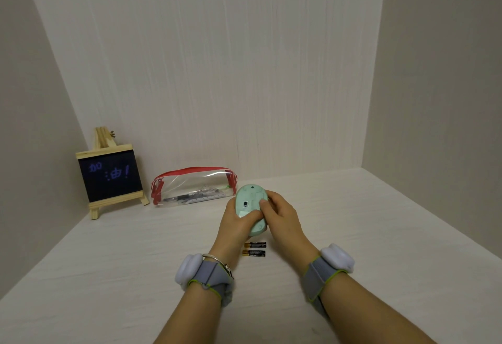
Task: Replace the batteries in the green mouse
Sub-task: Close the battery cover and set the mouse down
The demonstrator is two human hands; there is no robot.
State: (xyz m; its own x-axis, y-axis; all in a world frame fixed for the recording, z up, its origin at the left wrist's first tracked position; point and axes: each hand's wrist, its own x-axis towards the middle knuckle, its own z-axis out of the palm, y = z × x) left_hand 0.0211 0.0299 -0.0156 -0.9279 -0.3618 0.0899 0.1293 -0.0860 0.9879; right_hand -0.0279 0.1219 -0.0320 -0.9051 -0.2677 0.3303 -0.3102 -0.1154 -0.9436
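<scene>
I hold the pale green mouse belly-up above the desk, its underside with the small sensor window facing me. My left hand cups it from the left, thumb laid across its lower part. My right hand grips it from the right, thumb pressing on the battery cover area. Two black and gold batteries lie side by side on the desk just below the mouse, between my wrists.
A clear pencil case with red trim lies against the back wall. To its left a small chalkboard on a wooden easel stands in the corner. Walls close the desk at the back, left and right.
</scene>
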